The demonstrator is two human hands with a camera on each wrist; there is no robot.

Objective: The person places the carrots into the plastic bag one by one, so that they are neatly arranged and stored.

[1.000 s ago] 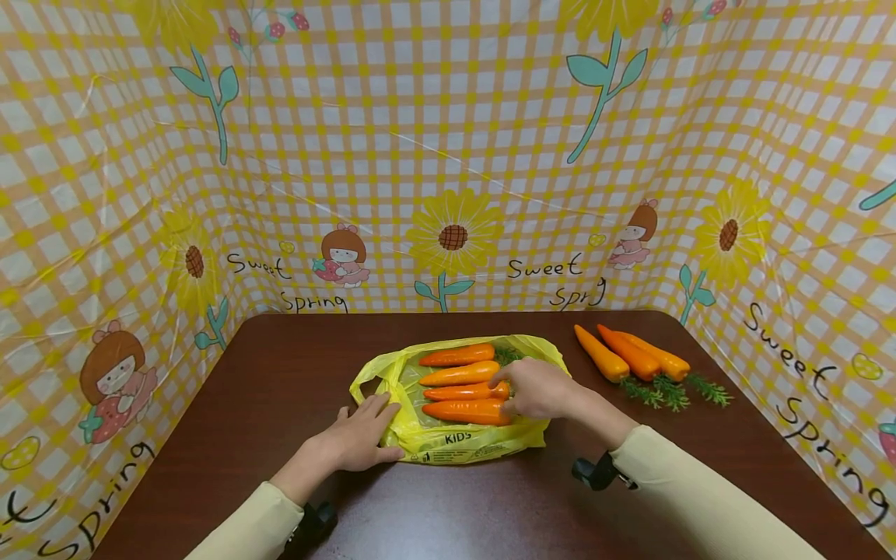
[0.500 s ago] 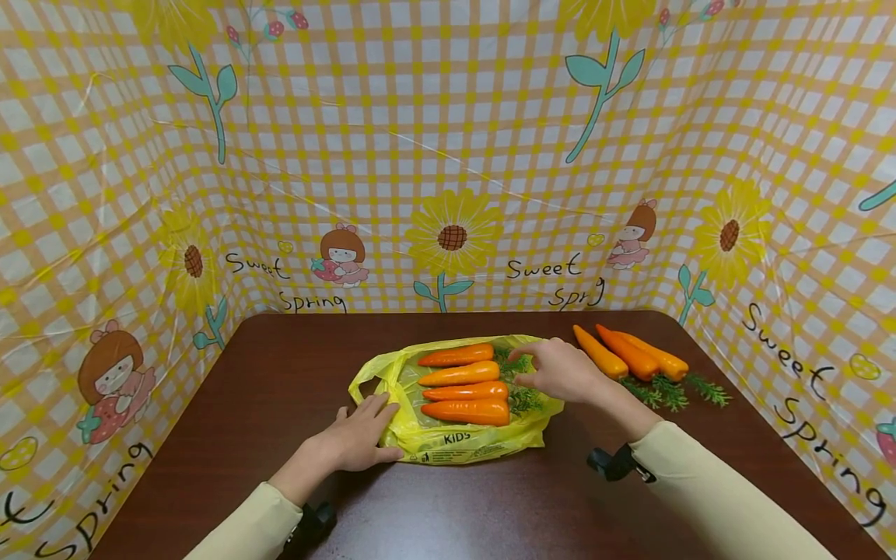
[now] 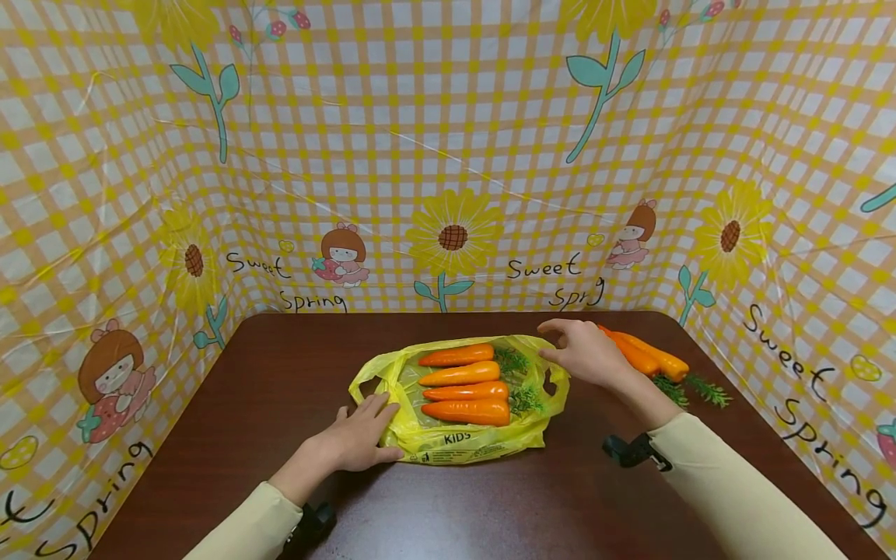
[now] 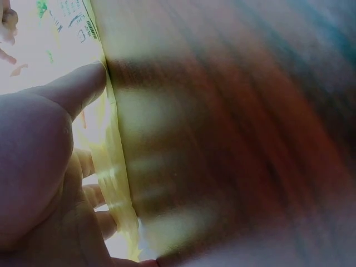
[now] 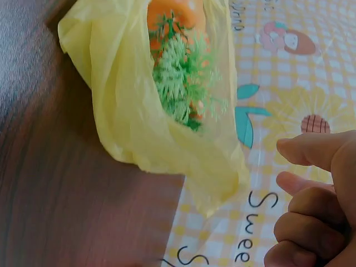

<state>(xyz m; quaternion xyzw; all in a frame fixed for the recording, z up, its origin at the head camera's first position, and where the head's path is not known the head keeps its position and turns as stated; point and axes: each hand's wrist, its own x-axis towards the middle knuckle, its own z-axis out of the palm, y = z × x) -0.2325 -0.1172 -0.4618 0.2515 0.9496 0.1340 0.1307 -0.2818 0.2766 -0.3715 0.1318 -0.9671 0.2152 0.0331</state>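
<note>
Under both hands lies the brown table (image 3: pixel 245 389), walled on three sides by a yellow checked sheet (image 3: pixel 434 140) printed with sunflowers. Beyond the fingertips of the left hand (image 3: pixel 360 442) a yellow plastic bag (image 3: pixel 458 445) lies flat on the table, mouth toward the right. That hand presses on the bag's near left corner with fingers straight and slightly spread; the left wrist view shows the thumb (image 4: pixel 78 89) laid along the bag's edge (image 4: pixel 114 167).

Four orange carrots (image 3: pixel 465 393) lie side by side on the bag, beyond and to the right of the left fingertips, leafy ends toward the right hand (image 3: pixel 584 351). That hand hovers just right of the bag's mouth, holding nothing, fingers loosely curled with the fingertips pointing left over the bag's rim. In the right wrist view the bag's mouth (image 5: pixel 167 139) hangs open ahead of the fingers (image 5: pixel 311 150), green tops (image 5: pixel 183 83) showing inside.

Loose carrots (image 3: pixel 647 355) lie just behind the right hand, partly hidden by it, their greens (image 3: pixel 689 386) trailing toward the wrist.
</note>
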